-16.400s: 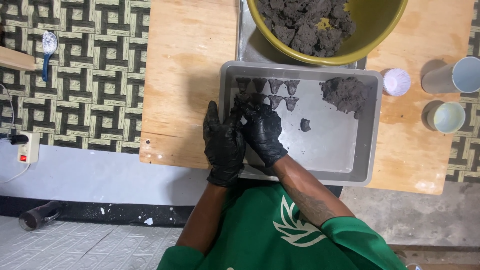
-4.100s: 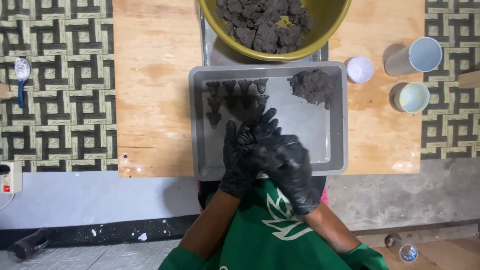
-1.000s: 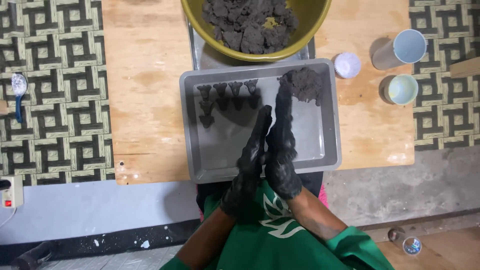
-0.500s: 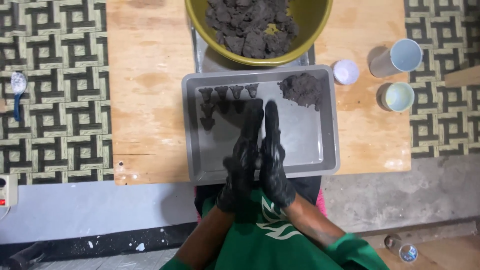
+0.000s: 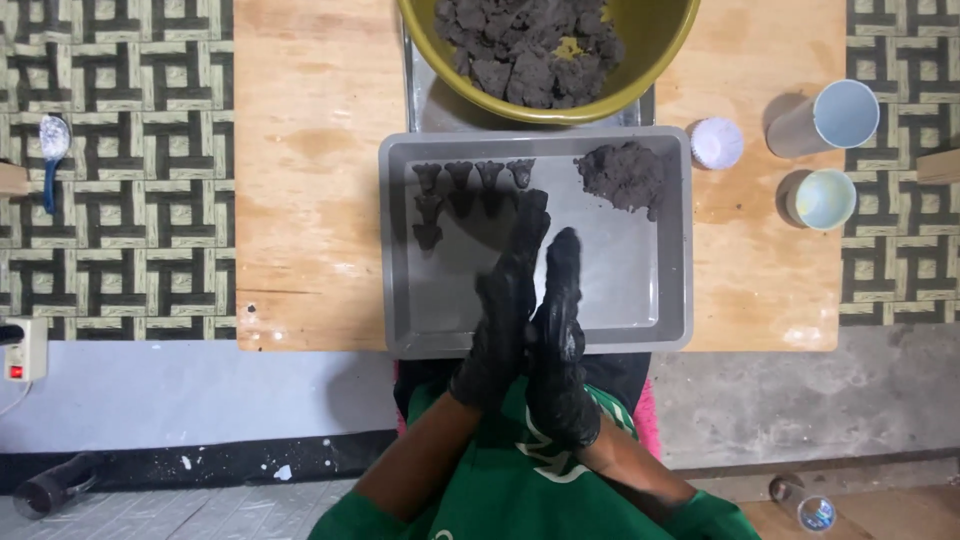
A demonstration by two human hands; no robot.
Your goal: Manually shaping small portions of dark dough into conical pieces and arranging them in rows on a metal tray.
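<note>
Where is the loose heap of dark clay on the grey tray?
The loose heap of dark clay lies in the grey tray's far right corner, below the yellow bowl.

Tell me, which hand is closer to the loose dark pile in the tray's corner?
The right hand, a little. It lies below-left of the pile; the left hand is pressed against it, farther left.

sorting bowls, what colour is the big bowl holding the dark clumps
Yellow-green bowl, seen in the head view.

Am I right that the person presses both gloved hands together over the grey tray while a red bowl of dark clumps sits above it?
Not quite: the bowl is yellow-green, not red, as the head view shows. The rest holds: the left hand and right hand, in black gloves, are pressed palm to palm over the grey tray, and the bowl holds dark clumps.
</note>
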